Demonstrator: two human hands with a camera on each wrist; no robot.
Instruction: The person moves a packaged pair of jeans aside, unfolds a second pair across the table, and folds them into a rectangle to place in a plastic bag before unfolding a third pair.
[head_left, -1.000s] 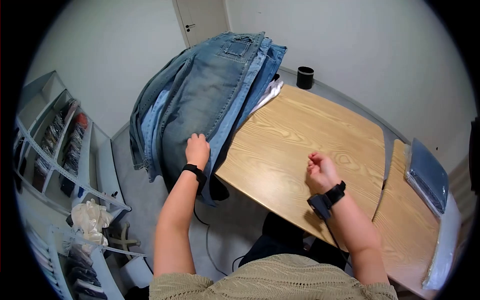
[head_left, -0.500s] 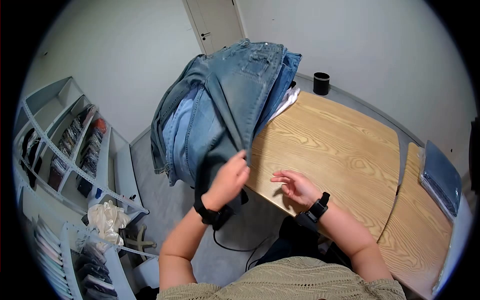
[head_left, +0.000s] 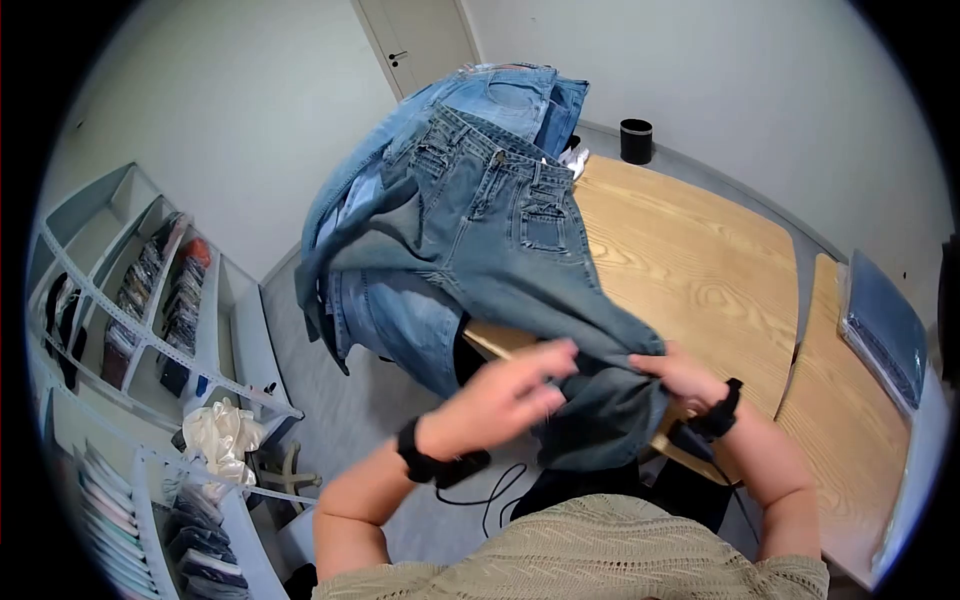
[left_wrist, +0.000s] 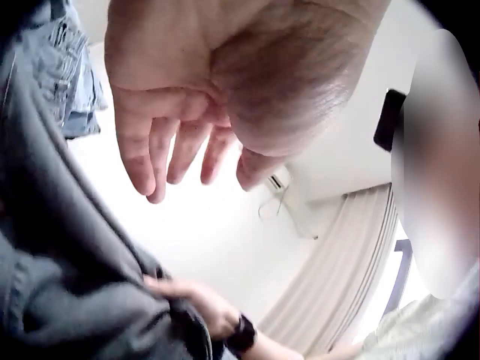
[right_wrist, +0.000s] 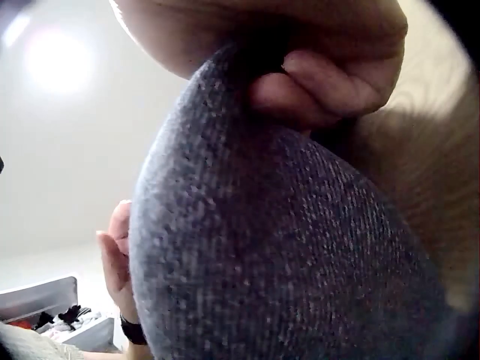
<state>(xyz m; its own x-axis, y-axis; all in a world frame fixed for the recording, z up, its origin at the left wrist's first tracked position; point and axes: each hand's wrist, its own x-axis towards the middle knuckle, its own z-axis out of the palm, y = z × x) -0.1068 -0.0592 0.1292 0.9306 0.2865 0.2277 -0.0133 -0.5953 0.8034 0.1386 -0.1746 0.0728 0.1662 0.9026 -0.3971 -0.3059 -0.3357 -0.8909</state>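
A pair of dark blue-grey jeans [head_left: 480,250] lies over the pile, waistband toward the far side, one leg drawn across the table corner. My right hand [head_left: 685,378] grips that leg near its lower part; in the right wrist view its curled fingers [right_wrist: 322,94] hold bunched denim. My left hand [head_left: 500,395] hovers above the same leg, slightly blurred in the head view. Its fingers [left_wrist: 184,146] are loosely extended with nothing in them in the left wrist view. Beneath and behind lie lighter blue jeans [head_left: 400,320], stacked over the table's left end.
The wooden table [head_left: 720,270] has a folded dark garment in clear plastic [head_left: 885,320] at its right. Shelves [head_left: 165,365] of bagged clothes stand left, with cream fabric [head_left: 218,440] low down. A black bin [head_left: 636,142] stands beyond the table; a cable [head_left: 490,490] trails on the floor.
The dark jeans' leg has been pulled rightward and toward me, turning the waistband front into view. My right hand has taken hold of the leg; my left hand has let go of it.
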